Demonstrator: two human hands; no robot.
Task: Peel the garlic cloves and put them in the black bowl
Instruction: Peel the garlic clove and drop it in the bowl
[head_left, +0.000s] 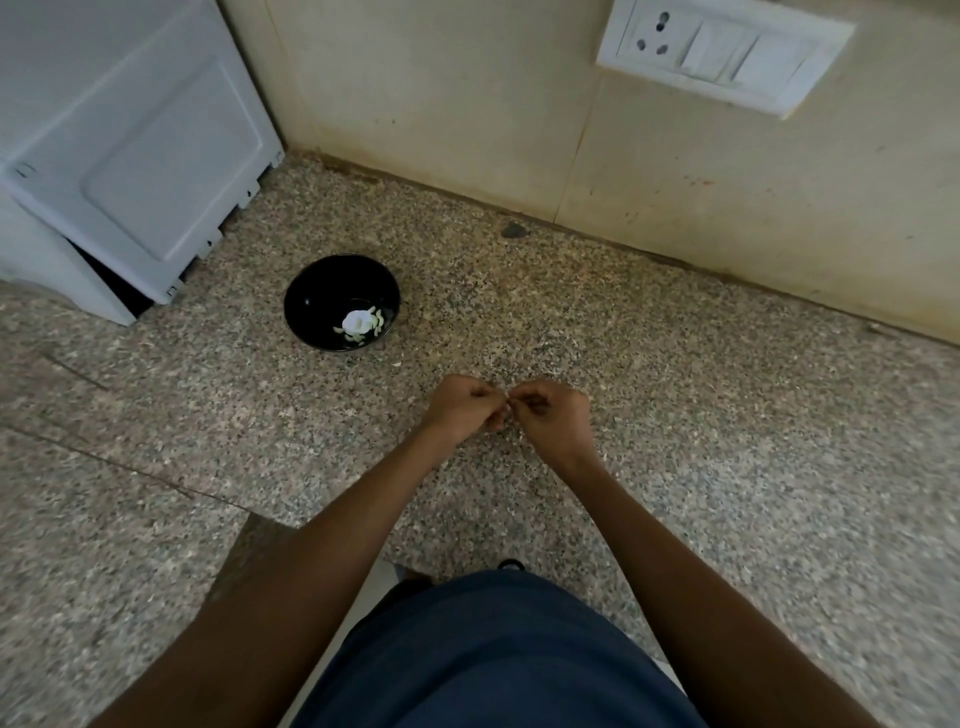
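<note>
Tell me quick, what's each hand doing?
Left hand: fingers curled, pinching a small garlic clove.
Right hand: fingers curled, pinching the same clove.

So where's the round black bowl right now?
In the head view the round black bowl sits on the speckled stone counter, left of and beyond both hands, near the white appliance, with peeled garlic cloves inside.

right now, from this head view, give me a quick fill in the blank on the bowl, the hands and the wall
1. The peeled garlic cloves lie inside the ____ bowl.
2. The left hand and right hand meet to the ____ of the bowl in the picture.
3. The wall carries a white ____ panel.

Missing words: black; right; switch
</note>
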